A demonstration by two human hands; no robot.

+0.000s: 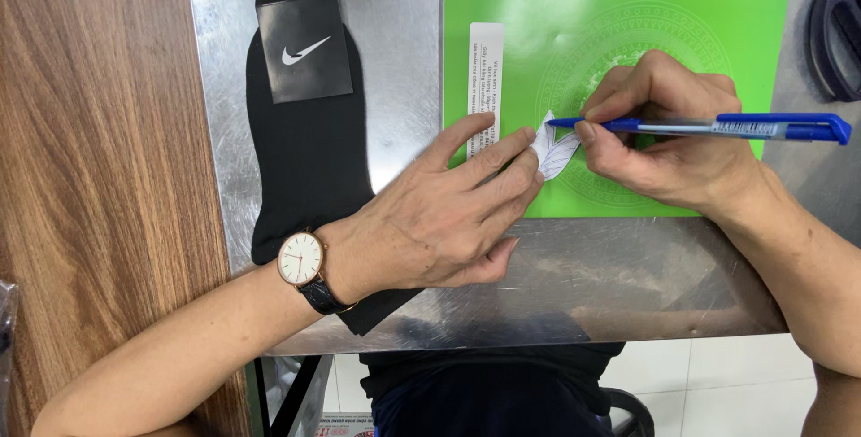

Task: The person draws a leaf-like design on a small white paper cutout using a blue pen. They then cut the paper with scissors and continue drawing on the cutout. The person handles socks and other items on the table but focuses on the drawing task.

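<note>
The left hand (439, 226), wearing a round white-faced wristwatch (301, 258), pressed flat, grip released, on a small white paper scrap (553, 152) atop the green cardboard sheet (708, 24) on the steel bench (395, 69), while the right hand (668, 141) pinched a blue ballpoint pen (717, 126) against it.

brushed metal table (628, 275), matt green paper booklet (717, 24), black cloth sock (305, 150).
</note>
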